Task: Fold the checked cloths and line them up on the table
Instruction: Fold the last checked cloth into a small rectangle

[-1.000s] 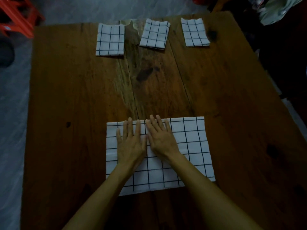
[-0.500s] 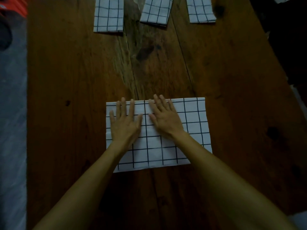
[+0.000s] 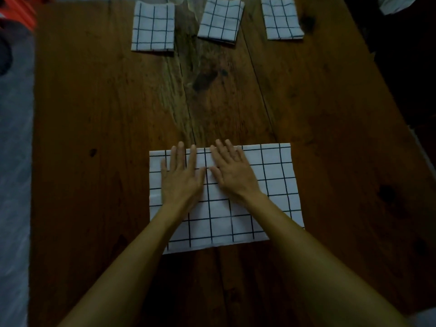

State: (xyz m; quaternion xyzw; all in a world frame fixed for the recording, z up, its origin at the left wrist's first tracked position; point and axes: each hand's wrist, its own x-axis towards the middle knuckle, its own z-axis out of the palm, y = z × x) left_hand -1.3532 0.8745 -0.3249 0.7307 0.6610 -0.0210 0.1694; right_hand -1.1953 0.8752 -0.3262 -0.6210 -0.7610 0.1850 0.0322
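Observation:
A white cloth with a black check (image 3: 271, 180) lies flat on the near middle of the wooden table (image 3: 94, 119), folded into a wide rectangle. My left hand (image 3: 181, 178) and my right hand (image 3: 233, 171) rest palm down on its far half, side by side, fingers spread and reaching its far edge. Neither hand grips anything. Three small folded checked cloths lie in a row at the far edge: the left folded cloth (image 3: 153, 27), the middle folded cloth (image 3: 221, 18), slightly turned, and the right folded cloth (image 3: 282, 18).
A dark knot (image 3: 204, 79) and cracks mark the table's middle boards. A red stool (image 3: 18, 10) stands off the far left corner on grey floor (image 3: 14, 185). Pale fabric (image 3: 394, 4) lies beyond the far right corner.
The view has tipped down, so the far row sits at the top edge. My hands stay flat on the cloth, with the left hand spread a little wider.

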